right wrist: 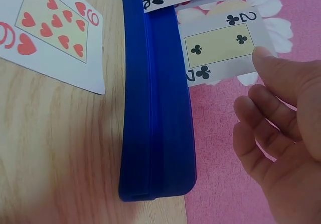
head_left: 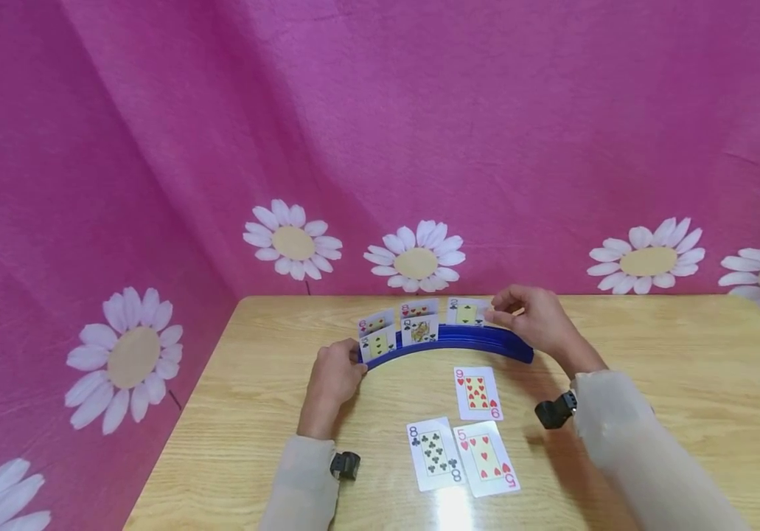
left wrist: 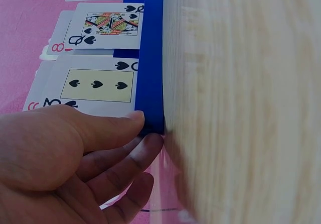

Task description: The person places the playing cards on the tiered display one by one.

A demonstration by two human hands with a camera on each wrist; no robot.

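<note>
A curved blue card holder (head_left: 479, 339) stands near the back of the table, with playing cards upright in it. At its left end, my left hand (head_left: 333, 376) pinches the holder between thumb and fingers, close beside the three of spades (left wrist: 95, 86). My right hand (head_left: 542, 321) holds the two of clubs (right wrist: 218, 48) by its upper corner, the thumb on its face. This card's lower edge is at the rear slot of the holder. The queen of spades (left wrist: 110, 25) stands in the front row, partly covering a red eight (head_left: 419, 306). Another red card (head_left: 376, 321) shows behind the three.
Face up in front of the holder lie the nine of hearts (head_left: 475, 393), the eight of clubs (head_left: 434, 453) and the five of hearts (head_left: 486, 459). A pink cloth (head_left: 486, 147) with white daisies hangs behind and left of the wooden table (head_left: 234, 413).
</note>
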